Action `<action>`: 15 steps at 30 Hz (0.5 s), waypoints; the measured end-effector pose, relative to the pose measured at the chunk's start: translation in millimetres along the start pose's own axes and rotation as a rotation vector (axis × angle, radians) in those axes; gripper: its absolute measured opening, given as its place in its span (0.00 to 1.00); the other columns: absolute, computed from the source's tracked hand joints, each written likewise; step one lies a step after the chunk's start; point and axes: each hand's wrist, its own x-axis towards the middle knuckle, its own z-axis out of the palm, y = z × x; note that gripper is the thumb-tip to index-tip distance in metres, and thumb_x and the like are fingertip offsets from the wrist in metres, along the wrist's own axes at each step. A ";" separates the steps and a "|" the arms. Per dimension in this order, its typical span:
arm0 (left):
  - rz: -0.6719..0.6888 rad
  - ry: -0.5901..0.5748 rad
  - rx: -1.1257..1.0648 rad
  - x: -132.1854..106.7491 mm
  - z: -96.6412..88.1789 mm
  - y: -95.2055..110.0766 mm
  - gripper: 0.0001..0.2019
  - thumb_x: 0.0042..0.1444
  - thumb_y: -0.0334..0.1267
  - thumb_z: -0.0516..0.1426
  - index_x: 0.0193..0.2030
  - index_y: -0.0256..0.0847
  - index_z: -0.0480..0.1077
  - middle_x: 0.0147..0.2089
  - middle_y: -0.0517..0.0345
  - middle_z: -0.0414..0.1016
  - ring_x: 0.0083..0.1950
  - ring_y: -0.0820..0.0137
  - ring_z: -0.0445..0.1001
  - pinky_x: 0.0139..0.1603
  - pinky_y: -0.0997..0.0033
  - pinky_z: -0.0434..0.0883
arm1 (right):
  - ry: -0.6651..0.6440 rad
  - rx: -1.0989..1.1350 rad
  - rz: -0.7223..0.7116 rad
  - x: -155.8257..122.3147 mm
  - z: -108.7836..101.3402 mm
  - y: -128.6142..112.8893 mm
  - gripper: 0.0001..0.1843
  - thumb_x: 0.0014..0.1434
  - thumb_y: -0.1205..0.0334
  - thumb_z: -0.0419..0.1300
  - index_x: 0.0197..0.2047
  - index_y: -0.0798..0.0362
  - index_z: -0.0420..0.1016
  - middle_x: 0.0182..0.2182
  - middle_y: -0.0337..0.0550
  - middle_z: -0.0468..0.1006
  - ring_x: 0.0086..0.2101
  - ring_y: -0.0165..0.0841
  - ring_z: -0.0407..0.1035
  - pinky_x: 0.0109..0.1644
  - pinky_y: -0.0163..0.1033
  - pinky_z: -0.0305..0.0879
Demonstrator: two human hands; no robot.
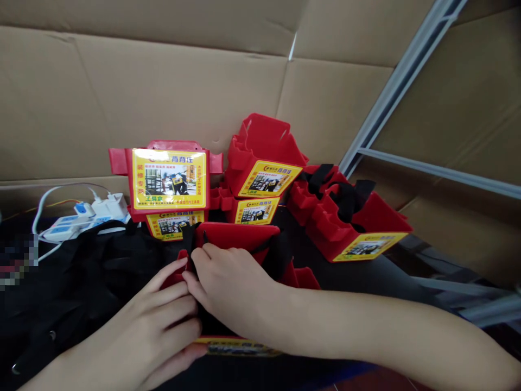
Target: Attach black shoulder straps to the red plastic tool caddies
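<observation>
In front of me a red plastic tool box (240, 234) sits on the dark surface, its yellow printed label (244, 347) toward me. My left hand (166, 309) grips the box's left side, fingers up at the rim and thumb low by the label. My right hand (232, 282) reaches over the box's opening, with its fingers pinched together at the inner left corner. A black strap (189, 237) passes over the rim just beyond those fingertips. Whatever the right fingers pinch is hidden. More black strap (280, 254) hangs at the box's right side.
Behind stand stacked red tool boxes (169, 179) (264, 152), and to the right are boxes with black straps fitted (366, 217). A pile of black straps or fabric (89, 277) lies left, beside a white power strip (67, 228). Cardboard (183, 98) and a metal frame (391, 103) bound the back.
</observation>
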 end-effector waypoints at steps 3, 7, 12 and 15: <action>-0.019 0.004 -0.023 -0.1 1.3 -1.5 0.04 0.58 0.37 0.57 0.35 0.44 0.73 0.31 0.64 0.73 0.40 0.71 0.71 0.69 0.50 0.49 | -0.046 0.196 0.125 1.9 -2.0 3.9 0.10 0.63 0.62 0.52 0.40 0.60 0.70 0.30 0.48 0.76 0.31 0.36 0.73 0.29 0.37 0.64; -0.026 0.004 -0.059 1.3 3.5 -1.7 0.03 0.58 0.35 0.57 0.37 0.44 0.72 0.33 0.65 0.73 0.39 0.72 0.70 0.68 0.51 0.50 | -0.073 0.541 0.267 7.3 -0.9 15.5 0.14 0.63 0.57 0.52 0.46 0.59 0.67 0.33 0.49 0.77 0.28 0.32 0.73 0.30 0.35 0.66; -0.060 0.019 -0.017 4.6 4.4 3.1 0.04 0.59 0.36 0.56 0.33 0.43 0.71 0.31 0.64 0.72 0.39 0.71 0.70 0.67 0.51 0.50 | -0.119 0.850 0.199 9.8 2.0 25.4 0.08 0.62 0.66 0.49 0.37 0.58 0.68 0.20 0.36 0.72 0.19 0.25 0.69 0.24 0.27 0.63; -0.093 0.007 -0.006 4.9 3.9 5.0 0.05 0.59 0.37 0.56 0.32 0.42 0.71 0.30 0.63 0.71 0.38 0.71 0.69 0.66 0.53 0.53 | -0.156 0.836 0.204 3.4 -4.8 35.1 0.07 0.58 0.70 0.49 0.31 0.57 0.67 0.20 0.34 0.71 0.16 0.22 0.66 0.19 0.24 0.58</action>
